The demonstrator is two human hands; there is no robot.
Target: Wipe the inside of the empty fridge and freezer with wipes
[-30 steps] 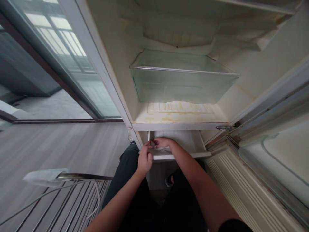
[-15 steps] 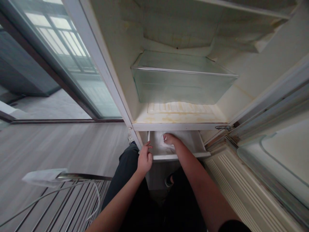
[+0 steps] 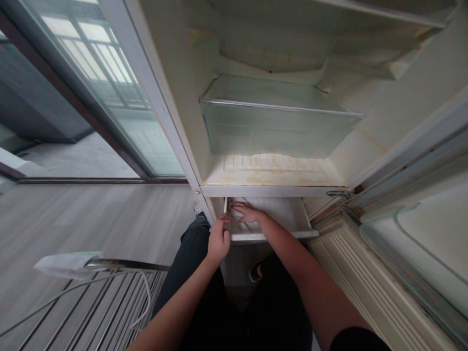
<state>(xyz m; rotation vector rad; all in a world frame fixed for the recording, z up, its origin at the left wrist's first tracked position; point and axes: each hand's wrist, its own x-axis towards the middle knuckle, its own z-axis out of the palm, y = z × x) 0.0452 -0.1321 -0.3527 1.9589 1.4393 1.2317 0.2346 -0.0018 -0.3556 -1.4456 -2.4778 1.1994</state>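
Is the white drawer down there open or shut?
Open: the white drawer juts out, its inside showing, and the right hand is in it.

Below the shelf (image 3: 281, 107) lies the drawer (image 3: 288, 214), door (image 3: 353, 261) to its right, rack (image 3: 127, 264) nearer at left.

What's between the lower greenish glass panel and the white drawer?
In the head view, a stained cream ridged floor, then a white crossbar above the drawer.

dim, soft overall; pale daylight through glass door (image 3: 153, 146) at left; trousers (image 3: 219, 312) sunk in shadow; drawer (image 3: 281, 213) detail blurry; edges stretched
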